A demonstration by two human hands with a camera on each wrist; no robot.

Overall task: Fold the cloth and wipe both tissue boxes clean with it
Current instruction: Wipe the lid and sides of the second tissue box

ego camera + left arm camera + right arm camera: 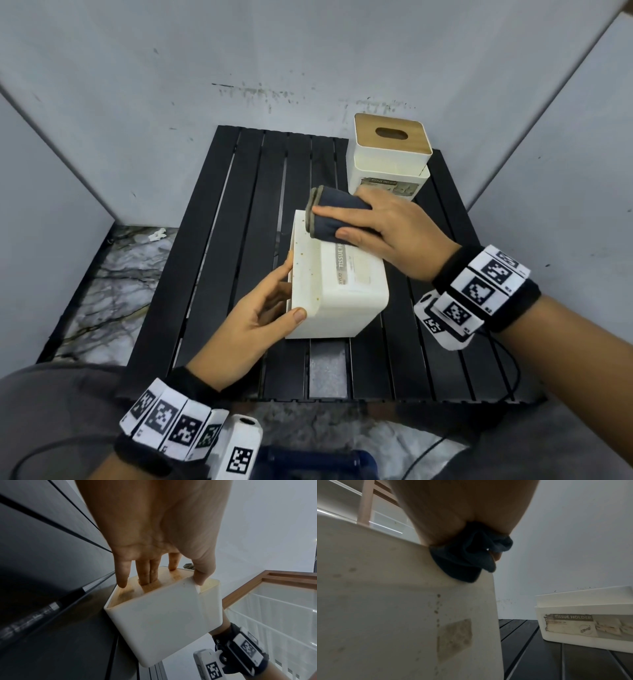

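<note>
Cloth [337, 214], folded and dark blue, lies pinched in the right hand [387, 233], pressed onto the upper face of the tipped tissue box [339, 284]. Left hand [255, 320] grips that box's wooden end, fingers in its slot. Beyond the right hand, a second tissue box [390, 154] stands upright on the black counter [239, 212].

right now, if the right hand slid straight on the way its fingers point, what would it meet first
Likely nothing: the right hand points left across the tipped tissue box, holding the folded cloth; past the edge, only black slatted table.
</note>
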